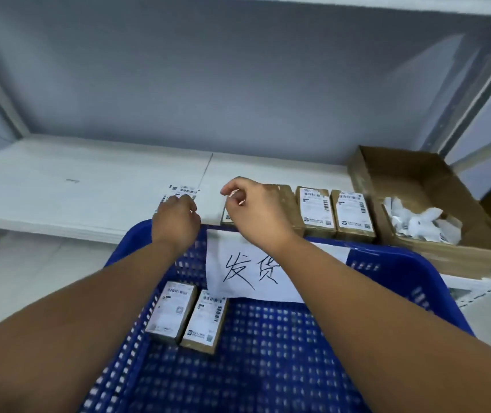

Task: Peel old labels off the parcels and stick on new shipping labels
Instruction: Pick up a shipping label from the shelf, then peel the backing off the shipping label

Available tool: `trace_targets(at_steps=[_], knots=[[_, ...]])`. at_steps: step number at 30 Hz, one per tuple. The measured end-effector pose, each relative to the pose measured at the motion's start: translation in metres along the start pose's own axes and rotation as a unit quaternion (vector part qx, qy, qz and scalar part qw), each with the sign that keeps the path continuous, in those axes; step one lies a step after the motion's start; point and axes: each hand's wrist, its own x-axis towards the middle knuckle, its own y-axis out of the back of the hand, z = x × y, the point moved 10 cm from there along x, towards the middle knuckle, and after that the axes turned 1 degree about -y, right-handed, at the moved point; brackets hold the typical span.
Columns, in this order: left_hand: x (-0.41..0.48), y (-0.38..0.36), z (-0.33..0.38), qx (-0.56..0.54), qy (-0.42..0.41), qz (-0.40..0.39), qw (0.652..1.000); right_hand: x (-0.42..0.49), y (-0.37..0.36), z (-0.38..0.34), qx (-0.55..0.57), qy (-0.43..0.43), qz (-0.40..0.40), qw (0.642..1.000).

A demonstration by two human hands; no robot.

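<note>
**boxfan:** ok, what's the layout, big stuff first?

**tapeguy:** A white shelf [89, 186] runs across the whole view. In front of it there's a blue basket [402, 263], the perforated plastic kind, with a paper sign [238, 263] with handwriting hung on its far wall. On the right end of the shelf is an open cardboard box [417, 180] holding a heap of crumpled white scraps [423, 222].

**boxfan:** and the parcels?

**tapeguy:** There are three in a row on the shelf, just left of the cardboard box. The two right ones [315, 211] [353, 214] are touching side by side and both have labels on top. The third parcel [287, 201] is mostly under the right hand [256, 210], and the bit of its top I can see is plain brown. Two more labelled parcels [172, 311] [207, 320] lie flat next to each other in the basket, near its left wall.

**boxfan:** hands doing what?

**tapeguy:** The right hand is above that third parcel with its fingers curled and the thumb and forefinger tips pinched together. There might be something tiny in the pinch, honestly can't tell. The left hand [175, 222] has its fingers bent down onto a loose label sheet [183, 192] lying flat on the shelf, left of the parcels. It's too blurry to say if it's gripping or just pressing.
</note>
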Motion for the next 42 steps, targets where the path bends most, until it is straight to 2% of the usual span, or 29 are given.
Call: trace_targets(at_steps=[5,7,10,12,18,25,28,30,32,35,37,39,42], knots=[[0.042,-0.016,-0.063,0.006,0.104,-0.067,0.992,0.016,-0.045,0.018,0.053,-0.039,-0.040,0.997],[0.056,-0.033,-0.073,0.049,0.121,-0.120,0.984,0.023,-0.061,0.029,0.059,-0.051,-0.052,0.996],[0.069,-0.060,-0.074,0.140,0.112,-0.215,0.960,0.030,-0.085,0.041,0.063,-0.067,-0.069,0.993],[0.079,-0.075,-0.074,0.168,0.105,-0.250,0.948,0.035,-0.096,0.046,0.053,-0.064,-0.078,0.993],[0.094,-0.099,-0.075,0.220,0.091,-0.266,0.934,0.043,-0.106,0.064,0.045,-0.073,-0.071,0.994],[0.097,-0.099,-0.045,0.277,-0.023,-0.223,0.934,0.035,-0.107,0.071,0.043,-0.081,-0.050,0.995],[0.096,-0.086,-0.041,0.244,-0.018,-0.170,0.955,0.032,-0.108,0.071,0.039,-0.080,-0.058,0.994],[0.097,-0.073,-0.050,0.141,0.030,-0.116,0.983,0.029,-0.107,0.072,0.046,-0.083,-0.057,0.994],[0.093,-0.058,-0.064,-0.016,0.093,-0.055,0.994,0.025,-0.105,0.073,0.058,-0.093,-0.054,0.993],[0.070,-0.034,-0.070,-0.249,0.157,0.036,0.955,0.017,-0.100,0.069,0.092,-0.113,-0.051,0.988],[0.051,-0.015,-0.061,-0.306,0.158,0.078,0.936,0.014,-0.092,0.063,0.137,-0.132,-0.035,0.981],[0.034,0.006,-0.039,-0.294,0.116,0.095,0.944,0.009,-0.081,0.056,0.201,-0.159,-0.013,0.966],[0.004,0.043,0.016,-0.139,-0.014,0.095,0.986,-0.003,-0.052,0.044,0.268,-0.193,0.049,0.943]])
